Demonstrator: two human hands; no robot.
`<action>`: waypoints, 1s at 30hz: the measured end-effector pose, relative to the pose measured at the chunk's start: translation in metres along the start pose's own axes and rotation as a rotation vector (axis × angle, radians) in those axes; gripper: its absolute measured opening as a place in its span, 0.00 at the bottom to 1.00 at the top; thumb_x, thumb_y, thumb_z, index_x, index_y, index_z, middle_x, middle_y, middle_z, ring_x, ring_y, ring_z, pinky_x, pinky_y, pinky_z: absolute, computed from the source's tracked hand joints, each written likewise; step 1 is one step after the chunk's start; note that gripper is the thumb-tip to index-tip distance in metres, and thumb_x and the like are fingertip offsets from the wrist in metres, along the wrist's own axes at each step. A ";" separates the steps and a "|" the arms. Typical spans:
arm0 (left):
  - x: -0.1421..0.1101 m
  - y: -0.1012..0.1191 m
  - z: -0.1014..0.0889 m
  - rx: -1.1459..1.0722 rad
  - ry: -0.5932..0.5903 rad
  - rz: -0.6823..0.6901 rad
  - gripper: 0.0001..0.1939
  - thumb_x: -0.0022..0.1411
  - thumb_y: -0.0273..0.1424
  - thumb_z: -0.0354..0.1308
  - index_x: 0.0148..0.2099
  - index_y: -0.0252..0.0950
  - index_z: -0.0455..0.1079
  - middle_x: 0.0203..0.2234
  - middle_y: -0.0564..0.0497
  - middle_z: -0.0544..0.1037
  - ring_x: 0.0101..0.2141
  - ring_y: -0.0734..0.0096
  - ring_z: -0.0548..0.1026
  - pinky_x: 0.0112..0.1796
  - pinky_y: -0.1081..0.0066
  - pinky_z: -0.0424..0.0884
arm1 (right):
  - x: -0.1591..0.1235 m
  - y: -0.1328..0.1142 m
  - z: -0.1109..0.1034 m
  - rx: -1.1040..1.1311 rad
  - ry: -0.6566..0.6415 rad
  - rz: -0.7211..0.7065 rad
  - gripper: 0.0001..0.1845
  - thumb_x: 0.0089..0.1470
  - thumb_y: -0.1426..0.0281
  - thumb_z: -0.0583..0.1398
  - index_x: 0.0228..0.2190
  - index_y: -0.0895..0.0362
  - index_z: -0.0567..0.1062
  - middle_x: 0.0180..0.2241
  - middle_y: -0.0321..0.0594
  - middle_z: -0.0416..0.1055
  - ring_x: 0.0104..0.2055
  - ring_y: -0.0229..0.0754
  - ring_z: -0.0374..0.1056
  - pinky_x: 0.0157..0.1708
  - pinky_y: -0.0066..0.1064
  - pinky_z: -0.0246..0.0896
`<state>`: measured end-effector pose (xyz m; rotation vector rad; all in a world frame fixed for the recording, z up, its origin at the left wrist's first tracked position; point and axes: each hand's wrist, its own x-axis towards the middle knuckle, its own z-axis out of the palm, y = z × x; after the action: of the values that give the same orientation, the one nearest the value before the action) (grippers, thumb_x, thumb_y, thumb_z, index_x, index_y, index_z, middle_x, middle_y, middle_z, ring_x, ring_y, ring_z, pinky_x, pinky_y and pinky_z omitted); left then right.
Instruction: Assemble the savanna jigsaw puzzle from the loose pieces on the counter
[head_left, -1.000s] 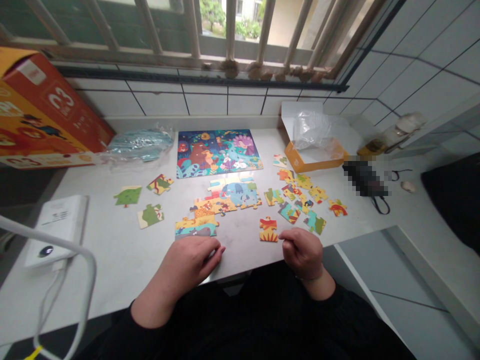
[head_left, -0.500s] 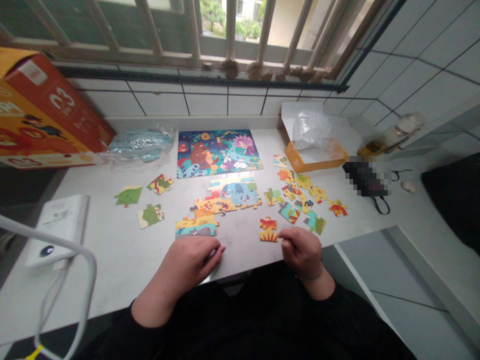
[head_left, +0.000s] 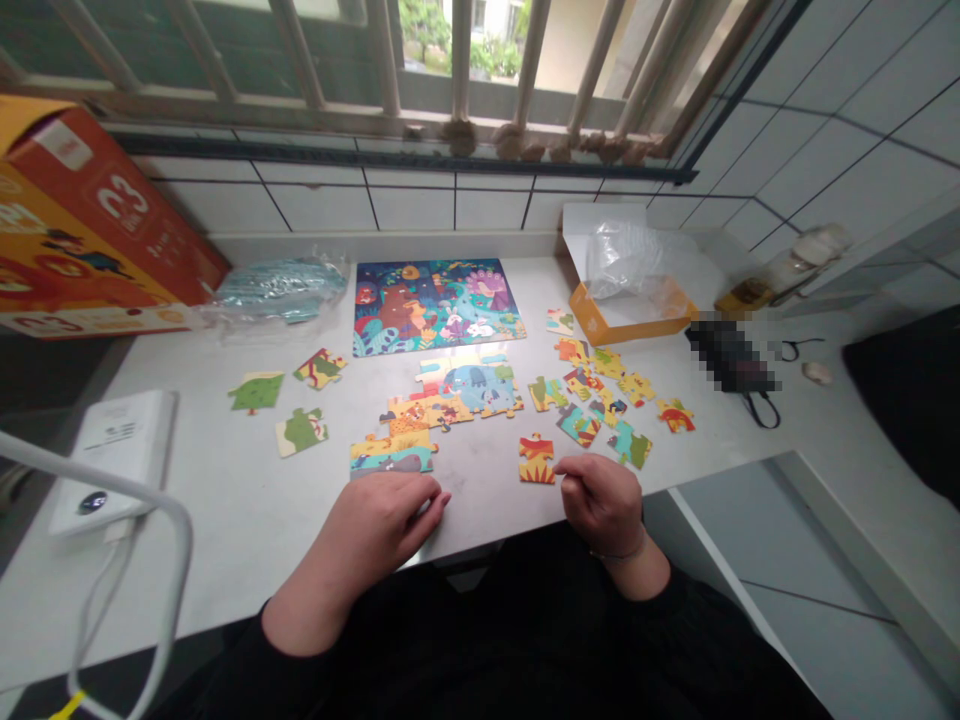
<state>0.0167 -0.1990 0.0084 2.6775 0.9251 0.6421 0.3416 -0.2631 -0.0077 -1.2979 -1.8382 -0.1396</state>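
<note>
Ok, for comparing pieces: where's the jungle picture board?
In the head view, the jungle picture board lies far up the counter, between the blue plastic bag on the left and the orange box tray on the right, beyond the part-built puzzle.

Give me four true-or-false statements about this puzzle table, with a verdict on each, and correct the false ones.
1. The left hand is nearest the partly joined group of puzzle pieces. True.
2. The jungle-scene puzzle picture lies to the right of the open orange box. False: it lies to the left of the box.
3. A thin wristband circles the right hand's wrist. True.
4. The large orange carton stands at the right end of the table. False: it stands at the left end.
</note>
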 end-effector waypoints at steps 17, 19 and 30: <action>0.000 0.000 0.000 0.005 -0.002 -0.005 0.14 0.79 0.32 0.55 0.38 0.40 0.75 0.27 0.53 0.81 0.27 0.66 0.80 0.29 0.66 0.69 | -0.003 0.002 0.001 -0.010 -0.019 0.025 0.11 0.67 0.75 0.58 0.36 0.51 0.79 0.27 0.36 0.79 0.27 0.41 0.76 0.31 0.33 0.70; -0.001 0.000 0.000 0.004 -0.002 -0.004 0.13 0.79 0.32 0.55 0.38 0.40 0.75 0.27 0.53 0.81 0.27 0.65 0.80 0.29 0.66 0.68 | -0.003 0.002 0.001 -0.011 -0.023 0.023 0.11 0.68 0.75 0.58 0.37 0.51 0.79 0.27 0.36 0.79 0.27 0.41 0.76 0.30 0.33 0.70; 0.000 0.001 -0.001 0.018 0.002 0.008 0.14 0.80 0.32 0.54 0.38 0.40 0.74 0.27 0.53 0.81 0.27 0.65 0.80 0.29 0.66 0.68 | -0.004 0.003 0.002 -0.009 -0.029 0.011 0.10 0.67 0.76 0.58 0.38 0.52 0.78 0.28 0.36 0.79 0.28 0.40 0.77 0.31 0.32 0.70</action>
<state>0.0169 -0.1991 0.0092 2.6978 0.9260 0.6417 0.3432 -0.2637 -0.0126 -1.3226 -1.8563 -0.1239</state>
